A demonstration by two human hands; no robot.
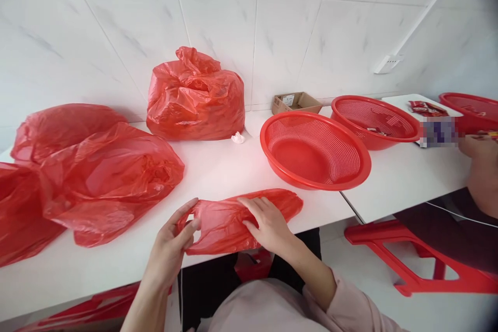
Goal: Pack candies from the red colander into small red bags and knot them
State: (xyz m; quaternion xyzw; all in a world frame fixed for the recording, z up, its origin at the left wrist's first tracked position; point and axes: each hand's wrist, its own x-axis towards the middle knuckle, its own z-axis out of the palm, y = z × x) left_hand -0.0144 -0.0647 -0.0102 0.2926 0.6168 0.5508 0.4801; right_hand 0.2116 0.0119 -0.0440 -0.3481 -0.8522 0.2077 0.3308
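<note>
A flat, empty red plastic bag (218,218) lies at the front edge of the white table (218,166). My left hand (175,241) pinches the bag's left end between thumb and fingers. My right hand (266,223) rests palm down on the middle of the bag, fingers spread flat. Just beyond the bag stands an empty red mesh basket (315,149).
A tied, stuffed red bag (195,96) stands against the tiled wall. More loose red bags (97,176) crowd the table's left. A second red basket (375,122), a small cardboard box (295,102) and a third basket (470,109) lie to the right. Another person's hand (480,148) shows at the right edge. A red stool (412,259) stands below.
</note>
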